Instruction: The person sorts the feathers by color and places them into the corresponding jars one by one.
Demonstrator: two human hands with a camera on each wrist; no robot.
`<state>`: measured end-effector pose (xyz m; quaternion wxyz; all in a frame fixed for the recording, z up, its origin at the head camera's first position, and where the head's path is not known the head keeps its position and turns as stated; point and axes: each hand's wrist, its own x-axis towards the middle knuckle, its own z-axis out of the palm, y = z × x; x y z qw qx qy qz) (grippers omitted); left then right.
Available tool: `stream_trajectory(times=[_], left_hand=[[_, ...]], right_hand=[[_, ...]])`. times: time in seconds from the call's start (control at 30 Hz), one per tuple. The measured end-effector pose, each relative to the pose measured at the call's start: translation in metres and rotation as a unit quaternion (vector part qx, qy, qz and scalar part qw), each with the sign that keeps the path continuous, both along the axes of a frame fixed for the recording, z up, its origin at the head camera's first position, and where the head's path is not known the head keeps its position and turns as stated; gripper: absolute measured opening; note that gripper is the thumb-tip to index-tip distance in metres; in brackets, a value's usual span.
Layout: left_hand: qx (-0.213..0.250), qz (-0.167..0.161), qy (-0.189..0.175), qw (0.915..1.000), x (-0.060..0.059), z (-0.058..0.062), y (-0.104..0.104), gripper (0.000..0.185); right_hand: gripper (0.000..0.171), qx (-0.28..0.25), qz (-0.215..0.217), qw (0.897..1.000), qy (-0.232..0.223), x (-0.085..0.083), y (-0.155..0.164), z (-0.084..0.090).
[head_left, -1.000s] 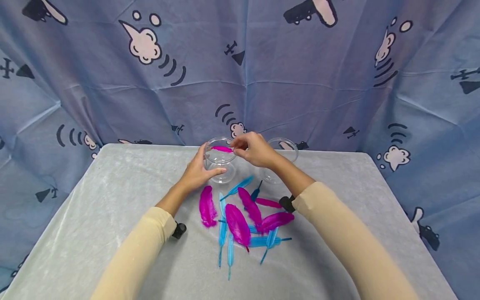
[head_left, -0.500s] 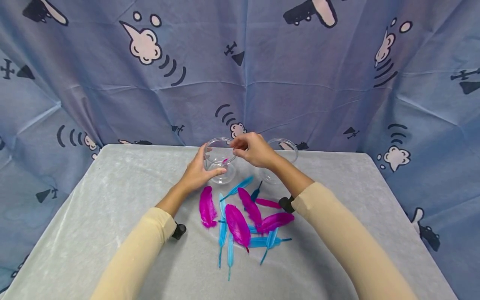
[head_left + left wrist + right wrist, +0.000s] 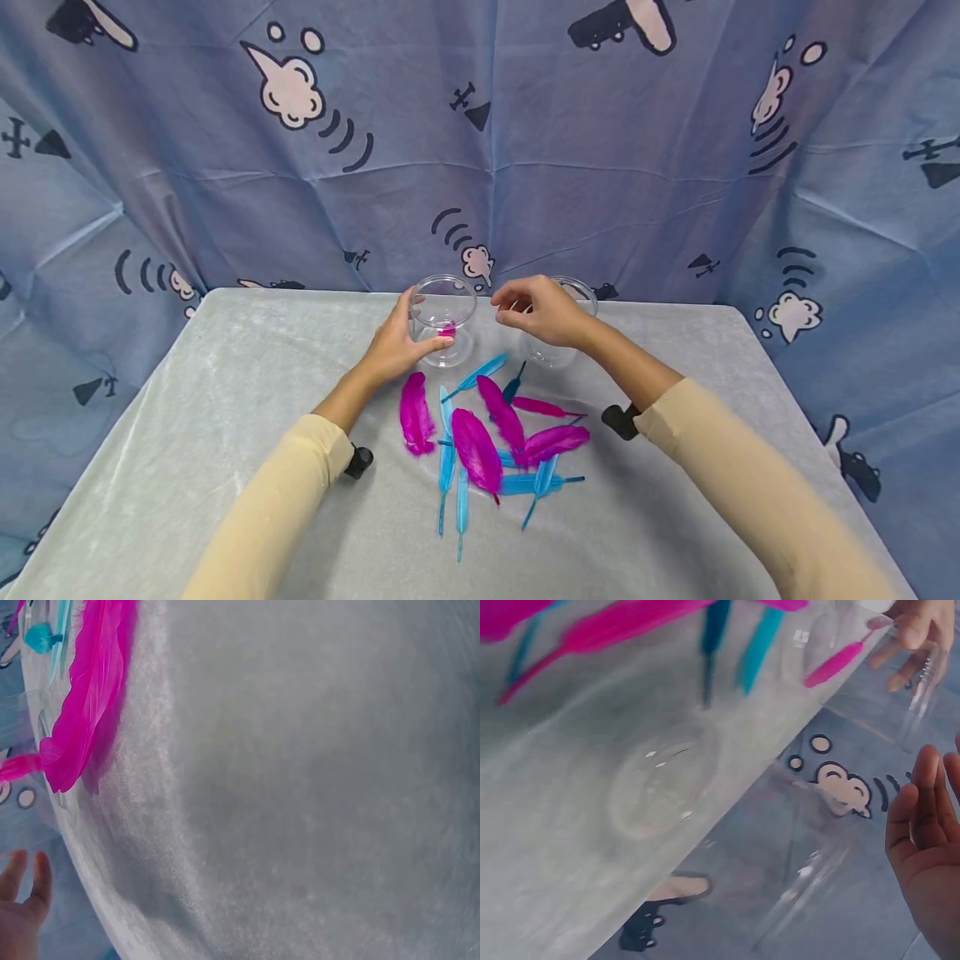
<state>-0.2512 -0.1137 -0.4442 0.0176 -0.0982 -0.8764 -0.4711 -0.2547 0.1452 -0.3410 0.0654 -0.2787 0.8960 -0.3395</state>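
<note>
My left hand (image 3: 397,340) holds a clear plastic cup (image 3: 474,310) from its left side, thumb across the front and fingers behind. Low inside this cup is a small pink feather (image 3: 447,328), seen through the wall in the right wrist view too. My right hand (image 3: 543,310) hovers to the right of the held cup, fingers loosely bent and nothing between them. It overlaps a second clear cup (image 3: 555,354) in the head view. In the right wrist view the right hand (image 3: 930,847) shows bent, spaced fingers.
In front of the cups lies a loose pile of large pink feathers (image 3: 476,454) and thin blue feathers (image 3: 446,475) on the grey cloth-covered table (image 3: 300,333). A blue printed curtain (image 3: 420,125) hangs right behind the table's back edge.
The pink feather pinched by my right hand over the left cup has dropped down inside it. The right hand has drawn back to the right, its fingers loosened. My left hand stays at the cup.
</note>
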Motion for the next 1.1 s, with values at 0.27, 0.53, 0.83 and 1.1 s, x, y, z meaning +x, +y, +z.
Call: stream_trajectory(times=[0.27,0.53,0.83,1.1], left_hand=[[0.000,-0.004,-0.006,1.0000,0.000,0.002,0.000,0.105],[0.002,-0.003,0.001,1.0000,0.001,0.001,-0.001,0.106],[0.004,-0.005,-0.003,1.0000,0.001,0.002,-0.002,0.105],[0.002,-0.004,-0.006,1.0000,0.000,0.001,-0.002,0.105]], right_hand=[[0.020,0.003,0.028,0.999,-0.038,0.023,0.033,-0.010],[0.022,0.003,0.053,0.997,-0.053,0.038,0.045,-0.026],[0.025,0.013,0.045,0.997,-0.069,0.043,0.070,-0.058],[0.024,0.011,0.038,0.994,-0.098,0.045,0.093,-0.085]])
